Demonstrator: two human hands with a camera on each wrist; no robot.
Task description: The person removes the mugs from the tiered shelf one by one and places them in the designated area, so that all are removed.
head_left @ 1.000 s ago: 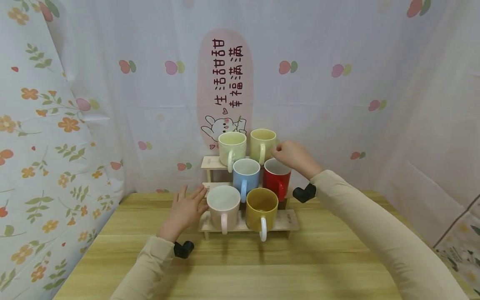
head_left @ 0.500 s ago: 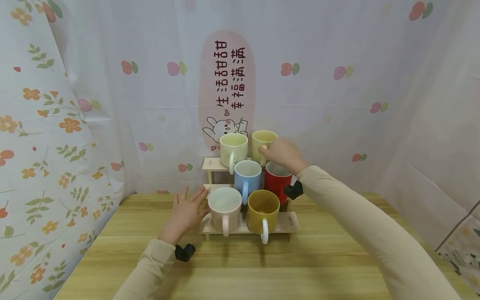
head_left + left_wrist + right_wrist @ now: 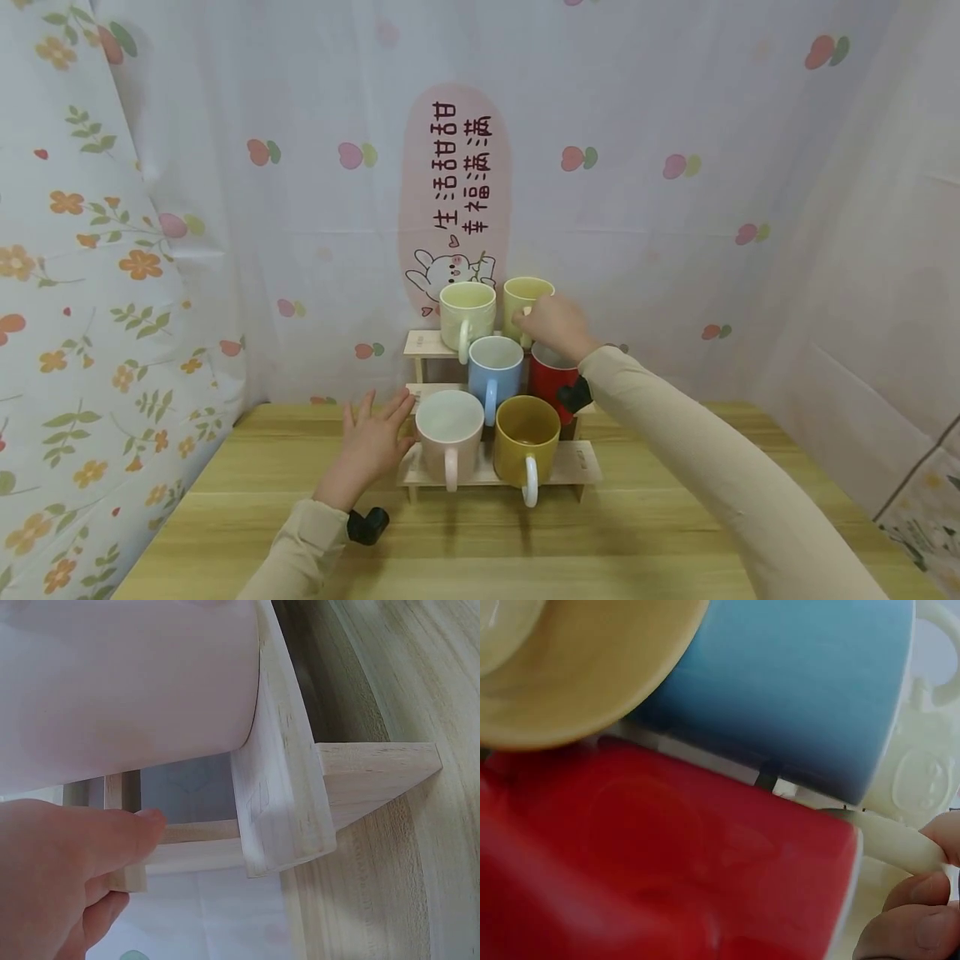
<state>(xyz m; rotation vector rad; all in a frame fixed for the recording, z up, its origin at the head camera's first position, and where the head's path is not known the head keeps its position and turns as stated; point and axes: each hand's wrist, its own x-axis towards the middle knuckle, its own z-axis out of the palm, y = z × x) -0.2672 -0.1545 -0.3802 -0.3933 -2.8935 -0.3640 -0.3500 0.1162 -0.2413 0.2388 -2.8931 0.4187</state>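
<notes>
In the head view my right hand reaches over the red mug to the yellow mug at the top right of a wooden three-tier stand. Thumb and fingers pinch that mug's pale handle, as the right wrist view shows. My left hand lies at the stand's left side with straight, spread fingers touching the middle tier's end. Close beside it is the pink mug on the lowest tier. The left wrist view has its thumb against the wood.
A pale green mug shares the top tier. The blue mug stands on the middle tier beside the red one. A mustard mug with a white handle occupies the front right. Printed cloth hangs behind the wooden table.
My right hand has moved left from beside the yellow mug onto its handle and now pinches it. The left hand stays at the stand. The head view has tilted slightly up.
</notes>
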